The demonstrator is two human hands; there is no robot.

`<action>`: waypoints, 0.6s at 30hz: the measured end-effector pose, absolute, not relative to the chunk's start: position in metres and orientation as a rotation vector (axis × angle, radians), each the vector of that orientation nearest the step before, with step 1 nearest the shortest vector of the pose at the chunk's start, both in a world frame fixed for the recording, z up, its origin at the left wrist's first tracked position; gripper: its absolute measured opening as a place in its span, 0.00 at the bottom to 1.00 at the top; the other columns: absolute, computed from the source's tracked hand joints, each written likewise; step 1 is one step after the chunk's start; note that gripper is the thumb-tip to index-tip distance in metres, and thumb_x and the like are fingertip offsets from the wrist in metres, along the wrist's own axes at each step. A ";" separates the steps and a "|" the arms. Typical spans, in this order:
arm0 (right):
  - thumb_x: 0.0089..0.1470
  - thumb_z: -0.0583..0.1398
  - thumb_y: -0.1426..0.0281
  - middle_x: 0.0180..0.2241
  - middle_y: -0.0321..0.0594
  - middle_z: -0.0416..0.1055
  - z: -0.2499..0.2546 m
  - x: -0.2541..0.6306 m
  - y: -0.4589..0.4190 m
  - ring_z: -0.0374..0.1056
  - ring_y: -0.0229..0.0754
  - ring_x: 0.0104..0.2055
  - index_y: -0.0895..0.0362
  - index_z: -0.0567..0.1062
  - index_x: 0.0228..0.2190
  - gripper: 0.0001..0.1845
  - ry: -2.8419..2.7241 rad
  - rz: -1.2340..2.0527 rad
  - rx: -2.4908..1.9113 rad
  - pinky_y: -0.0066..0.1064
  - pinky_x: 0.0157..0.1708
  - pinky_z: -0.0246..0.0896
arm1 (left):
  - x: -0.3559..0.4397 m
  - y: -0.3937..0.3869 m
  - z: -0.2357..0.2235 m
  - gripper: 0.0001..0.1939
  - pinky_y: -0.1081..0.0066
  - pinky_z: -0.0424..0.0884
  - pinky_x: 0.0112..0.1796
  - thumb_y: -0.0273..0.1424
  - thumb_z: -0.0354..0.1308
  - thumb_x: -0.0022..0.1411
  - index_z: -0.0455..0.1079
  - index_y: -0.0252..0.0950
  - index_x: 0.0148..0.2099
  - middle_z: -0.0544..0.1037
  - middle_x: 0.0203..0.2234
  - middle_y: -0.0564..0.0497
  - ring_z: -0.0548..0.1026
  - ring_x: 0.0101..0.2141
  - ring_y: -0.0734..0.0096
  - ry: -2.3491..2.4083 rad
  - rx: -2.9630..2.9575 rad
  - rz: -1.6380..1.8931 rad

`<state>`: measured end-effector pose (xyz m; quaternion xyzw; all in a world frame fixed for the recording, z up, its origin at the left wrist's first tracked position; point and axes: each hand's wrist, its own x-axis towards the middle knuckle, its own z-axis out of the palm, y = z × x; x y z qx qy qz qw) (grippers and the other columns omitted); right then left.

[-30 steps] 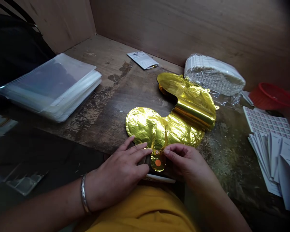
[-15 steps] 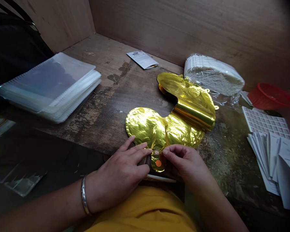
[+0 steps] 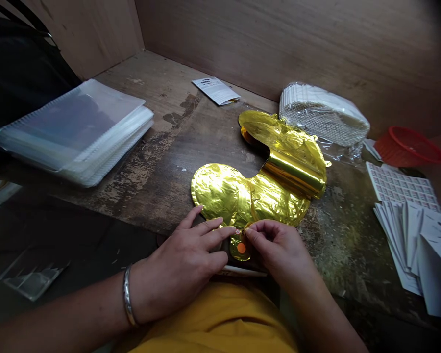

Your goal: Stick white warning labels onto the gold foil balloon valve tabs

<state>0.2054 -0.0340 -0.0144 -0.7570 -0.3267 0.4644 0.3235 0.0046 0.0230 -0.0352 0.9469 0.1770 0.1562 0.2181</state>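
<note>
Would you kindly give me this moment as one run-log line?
left hand: touching balloon neck | right hand: pinching neck | gold foil balloon: on wooden bench

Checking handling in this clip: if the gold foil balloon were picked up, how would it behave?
The gold foil balloon will probably hang floppy and feel very light, since it lies flat and creased. Its far part is folded over, so it likely bends easily. Its shiny surface may slide on the worn wooden bench.

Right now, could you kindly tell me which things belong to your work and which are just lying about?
In use: left hand, right hand, gold foil balloon, its orange dot.
Lying about: clear plastic sleeves, wrapped white bundle, red basket.
</note>
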 end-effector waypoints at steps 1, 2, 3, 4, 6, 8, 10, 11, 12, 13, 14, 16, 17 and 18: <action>0.49 0.63 0.59 0.21 0.39 0.72 -0.015 0.205 -0.034 0.62 0.36 0.21 0.59 0.73 0.25 0.15 -0.868 1.205 -1.991 0.27 0.20 0.55 | 0.005 0.023 -0.038 0.06 0.43 0.39 0.62 0.28 0.54 0.67 0.70 0.39 0.36 0.67 0.60 0.52 0.63 0.60 0.54 0.470 2.630 0.460; 0.49 0.62 0.59 0.21 0.39 0.72 -0.016 0.204 -0.034 0.62 0.36 0.20 0.58 0.72 0.25 0.14 -0.883 1.188 -2.001 0.27 0.20 0.55 | 0.006 0.023 -0.040 0.05 0.42 0.38 0.62 0.29 0.55 0.67 0.70 0.39 0.36 0.67 0.60 0.55 0.63 0.60 0.53 0.447 2.647 0.484; 0.50 0.62 0.60 0.20 0.38 0.72 -0.016 0.203 -0.034 0.62 0.36 0.20 0.58 0.72 0.25 0.14 -0.904 1.167 -2.018 0.27 0.20 0.55 | 0.007 0.023 -0.042 0.05 0.42 0.38 0.62 0.29 0.55 0.66 0.71 0.40 0.36 0.67 0.60 0.56 0.63 0.59 0.52 0.426 2.668 0.502; 0.50 0.62 0.60 0.20 0.37 0.71 -0.017 0.202 -0.034 0.62 0.36 0.20 0.57 0.71 0.25 0.13 -0.931 1.139 -2.043 0.27 0.20 0.54 | 0.008 0.023 -0.043 0.04 0.42 0.38 0.62 0.29 0.56 0.66 0.71 0.40 0.37 0.67 0.60 0.56 0.64 0.59 0.52 0.408 2.693 0.504; 0.50 0.61 0.61 0.19 0.35 0.70 -0.017 0.201 -0.034 0.62 0.36 0.20 0.56 0.70 0.24 0.12 -1.017 1.065 -2.115 0.27 0.19 0.53 | 0.010 0.023 -0.044 0.03 0.41 0.38 0.61 0.30 0.57 0.66 0.72 0.41 0.38 0.68 0.60 0.56 0.64 0.58 0.52 0.398 2.734 0.497; 0.51 0.60 0.62 0.19 0.34 0.68 -0.015 0.202 -0.036 0.62 0.37 0.21 0.56 0.70 0.24 0.11 -1.149 0.949 -2.200 0.27 0.20 0.54 | 0.011 0.023 -0.044 0.03 0.41 0.37 0.61 0.31 0.57 0.66 0.72 0.41 0.38 0.68 0.59 0.55 0.64 0.57 0.52 0.407 2.755 0.478; 0.52 0.60 0.62 0.20 0.33 0.68 -0.011 0.205 -0.039 0.63 0.38 0.21 0.56 0.71 0.29 0.10 -1.288 0.742 -2.298 0.29 0.21 0.55 | 0.012 0.023 -0.043 0.04 0.41 0.37 0.61 0.30 0.57 0.66 0.72 0.40 0.37 0.69 0.59 0.54 0.64 0.57 0.52 0.405 2.758 0.475; 0.53 0.60 0.62 0.21 0.34 0.68 -0.010 0.207 -0.042 0.64 0.39 0.22 0.57 0.71 0.33 0.11 -1.345 0.585 -2.330 0.30 0.22 0.57 | 0.012 0.023 -0.043 0.04 0.40 0.37 0.61 0.30 0.57 0.66 0.72 0.40 0.37 0.69 0.58 0.54 0.64 0.57 0.51 0.401 2.755 0.477; 0.54 0.60 0.62 0.24 0.37 0.70 -0.009 0.210 -0.045 0.65 0.41 0.23 0.58 0.72 0.38 0.13 -1.400 0.416 -2.330 0.32 0.23 0.59 | 0.012 0.023 -0.043 0.04 0.39 0.38 0.61 0.30 0.57 0.66 0.72 0.40 0.37 0.69 0.58 0.54 0.64 0.57 0.51 0.398 2.750 0.478; 0.55 0.59 0.63 0.29 0.41 0.72 -0.009 0.212 -0.049 0.68 0.43 0.27 0.59 0.72 0.42 0.15 -1.477 0.262 -2.287 0.34 0.26 0.62 | 0.012 0.023 -0.042 0.05 0.39 0.38 0.60 0.30 0.56 0.66 0.72 0.40 0.37 0.69 0.58 0.54 0.64 0.57 0.50 0.400 2.741 0.480; 0.57 0.58 0.65 0.36 0.46 0.74 -0.009 0.213 -0.053 0.70 0.45 0.32 0.58 0.72 0.45 0.15 -1.594 0.150 -2.204 0.37 0.31 0.64 | 0.012 0.023 -0.041 0.05 0.39 0.39 0.60 0.30 0.56 0.67 0.71 0.39 0.37 0.69 0.58 0.54 0.64 0.57 0.50 0.402 2.729 0.472; 0.60 0.57 0.69 0.49 0.48 0.73 -0.012 0.216 -0.061 0.69 0.49 0.44 0.54 0.74 0.48 0.15 -1.894 0.075 -1.995 0.42 0.43 0.65 | 0.011 0.023 -0.038 0.05 0.40 0.41 0.60 0.30 0.55 0.67 0.72 0.39 0.37 0.68 0.60 0.52 0.63 0.58 0.50 0.430 2.699 0.425; 0.60 0.57 0.70 0.54 0.45 0.71 -0.014 0.217 -0.064 0.67 0.50 0.48 0.52 0.74 0.49 0.16 -2.026 0.093 -1.918 0.45 0.48 0.63 | 0.011 0.022 -0.035 0.06 0.40 0.43 0.60 0.30 0.55 0.66 0.72 0.39 0.36 0.67 0.60 0.50 0.62 0.59 0.51 0.454 2.681 0.402; 0.60 0.57 0.70 0.56 0.43 0.70 -0.015 0.218 -0.068 0.66 0.51 0.50 0.52 0.74 0.51 0.17 -2.116 0.119 -1.883 0.47 0.51 0.62 | 0.009 0.021 -0.032 0.06 0.41 0.45 0.60 0.30 0.56 0.66 0.72 0.38 0.36 0.66 0.61 0.48 0.62 0.59 0.51 0.488 2.665 0.376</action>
